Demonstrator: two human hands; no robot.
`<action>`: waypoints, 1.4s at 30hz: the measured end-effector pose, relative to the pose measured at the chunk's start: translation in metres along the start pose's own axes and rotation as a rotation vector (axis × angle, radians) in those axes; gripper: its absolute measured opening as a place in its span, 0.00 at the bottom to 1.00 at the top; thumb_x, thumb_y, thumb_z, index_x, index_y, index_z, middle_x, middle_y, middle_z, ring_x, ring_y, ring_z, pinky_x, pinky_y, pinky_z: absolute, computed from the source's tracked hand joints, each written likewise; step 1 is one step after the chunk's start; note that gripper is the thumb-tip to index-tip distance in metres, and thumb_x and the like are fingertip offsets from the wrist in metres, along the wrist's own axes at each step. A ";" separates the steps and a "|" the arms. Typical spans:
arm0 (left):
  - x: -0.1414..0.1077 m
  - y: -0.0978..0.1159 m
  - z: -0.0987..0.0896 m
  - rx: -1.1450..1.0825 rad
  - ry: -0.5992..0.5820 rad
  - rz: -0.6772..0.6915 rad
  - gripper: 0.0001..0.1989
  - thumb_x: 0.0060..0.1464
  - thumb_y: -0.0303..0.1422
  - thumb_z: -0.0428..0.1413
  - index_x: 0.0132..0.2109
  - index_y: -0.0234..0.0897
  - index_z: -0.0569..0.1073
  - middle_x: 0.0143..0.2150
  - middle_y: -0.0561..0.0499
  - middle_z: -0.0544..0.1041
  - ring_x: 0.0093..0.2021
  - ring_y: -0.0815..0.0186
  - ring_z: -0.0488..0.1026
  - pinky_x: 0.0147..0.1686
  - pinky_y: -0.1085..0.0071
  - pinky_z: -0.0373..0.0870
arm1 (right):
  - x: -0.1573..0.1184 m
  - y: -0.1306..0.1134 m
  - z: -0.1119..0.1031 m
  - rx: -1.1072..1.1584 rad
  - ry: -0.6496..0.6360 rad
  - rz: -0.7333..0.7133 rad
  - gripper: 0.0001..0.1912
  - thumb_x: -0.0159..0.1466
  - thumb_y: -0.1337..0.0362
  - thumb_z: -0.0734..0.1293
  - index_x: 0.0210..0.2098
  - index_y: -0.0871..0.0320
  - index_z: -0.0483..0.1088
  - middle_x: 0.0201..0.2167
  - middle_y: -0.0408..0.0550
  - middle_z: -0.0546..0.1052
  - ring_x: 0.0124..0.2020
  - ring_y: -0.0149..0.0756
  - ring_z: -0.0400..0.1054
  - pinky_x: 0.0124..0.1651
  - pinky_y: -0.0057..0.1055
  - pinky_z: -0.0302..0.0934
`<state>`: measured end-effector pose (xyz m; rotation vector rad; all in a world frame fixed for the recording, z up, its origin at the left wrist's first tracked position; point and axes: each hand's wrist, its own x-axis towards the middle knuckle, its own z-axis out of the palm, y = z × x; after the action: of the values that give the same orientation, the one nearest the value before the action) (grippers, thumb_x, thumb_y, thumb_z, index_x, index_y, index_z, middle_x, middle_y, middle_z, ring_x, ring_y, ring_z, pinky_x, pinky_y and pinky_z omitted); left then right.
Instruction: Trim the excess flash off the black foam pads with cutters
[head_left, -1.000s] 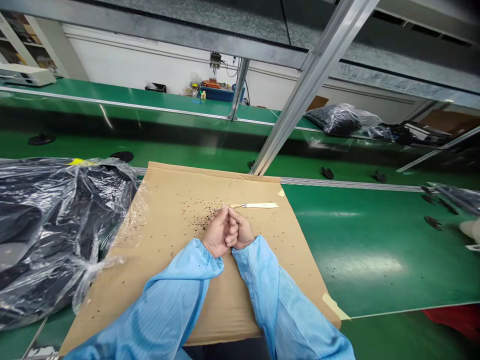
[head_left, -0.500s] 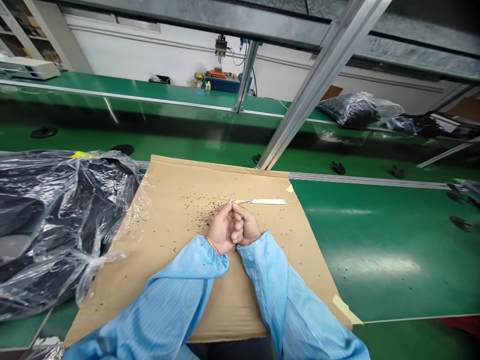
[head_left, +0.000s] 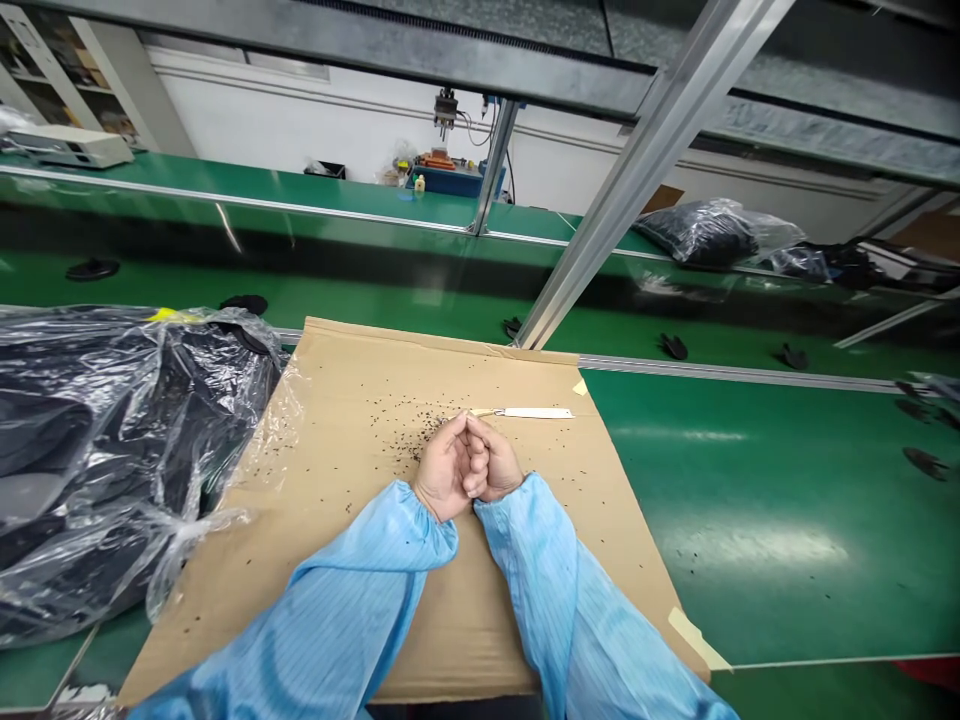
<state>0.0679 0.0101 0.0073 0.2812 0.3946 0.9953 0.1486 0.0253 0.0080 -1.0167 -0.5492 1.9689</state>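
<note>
My left hand (head_left: 441, 472) and my right hand (head_left: 502, 464) are pressed together over a brown cardboard sheet (head_left: 450, 640). Their thumbs meet at the top, and the curled fingers overlap in the middle. Both are closed, and nothing shows between them. Just beyond them lies a thin tool with a white handle (head_left: 536, 413) and a yellowish end, partly behind the fingertips. Its exact kind is unclear. Many tiny black bits (head_left: 416, 437) are scattered over the cardboard, thickest to the left of my hands.
A clear plastic bag (head_left: 112, 450) of black parts lies at the left, overlapping the cardboard. Metal posts (head_left: 600, 200) rise behind the sheet. Black pieces (head_left: 673, 346) sit on the green surface beyond. Another bag (head_left: 705, 230) is on the back bench. Tape (head_left: 697, 638) holds the near right corner.
The whole scene sits slightly lower in the picture, as the camera has tilted a little. My hands stay clasped in the same place on the cardboard.
</note>
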 end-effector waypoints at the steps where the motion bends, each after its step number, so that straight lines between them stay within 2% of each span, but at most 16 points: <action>1: 0.000 0.000 0.000 -0.003 -0.002 0.001 0.21 0.54 0.47 0.50 0.24 0.34 0.66 0.14 0.55 0.64 0.08 0.72 0.56 0.07 0.76 0.48 | 0.000 0.000 0.000 -0.001 0.000 -0.001 0.23 0.54 0.53 0.69 0.15 0.57 0.54 0.04 0.38 0.59 0.03 0.31 0.54 0.02 0.23 0.47; 14: -0.001 -0.001 0.004 0.020 0.006 0.026 0.21 0.51 0.47 0.55 0.24 0.32 0.66 0.13 0.55 0.65 0.07 0.73 0.57 0.07 0.78 0.49 | -0.002 -0.002 0.001 0.005 0.005 0.042 0.29 0.55 0.46 0.68 0.12 0.56 0.52 0.03 0.39 0.59 0.02 0.32 0.54 0.01 0.25 0.49; 21: 0.000 -0.001 0.003 -0.018 0.024 -0.023 0.25 0.55 0.49 0.49 0.22 0.32 0.66 0.12 0.53 0.64 0.07 0.72 0.57 0.07 0.77 0.48 | -0.002 -0.001 0.000 -0.002 -0.049 -0.031 0.27 0.51 0.52 0.72 0.12 0.57 0.53 0.03 0.39 0.59 0.02 0.31 0.54 0.02 0.24 0.48; 29: -0.002 0.000 0.006 -0.006 0.039 -0.031 0.27 0.57 0.51 0.47 0.21 0.32 0.66 0.12 0.53 0.64 0.07 0.72 0.57 0.07 0.76 0.47 | -0.003 -0.001 0.000 -0.017 -0.103 -0.067 0.27 0.47 0.52 0.73 0.12 0.57 0.52 0.03 0.38 0.59 0.02 0.30 0.53 0.02 0.23 0.48; 42: -0.002 -0.001 0.005 -0.023 0.034 -0.016 0.24 0.59 0.45 0.45 0.22 0.32 0.67 0.12 0.52 0.64 0.07 0.72 0.57 0.06 0.77 0.48 | -0.003 -0.002 0.002 0.016 -0.058 -0.022 0.27 0.56 0.53 0.68 0.12 0.56 0.50 0.03 0.39 0.58 0.02 0.29 0.52 0.03 0.22 0.49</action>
<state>0.0698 0.0080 0.0119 0.2404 0.4151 0.9893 0.1490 0.0238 0.0116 -0.9427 -0.5732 1.9849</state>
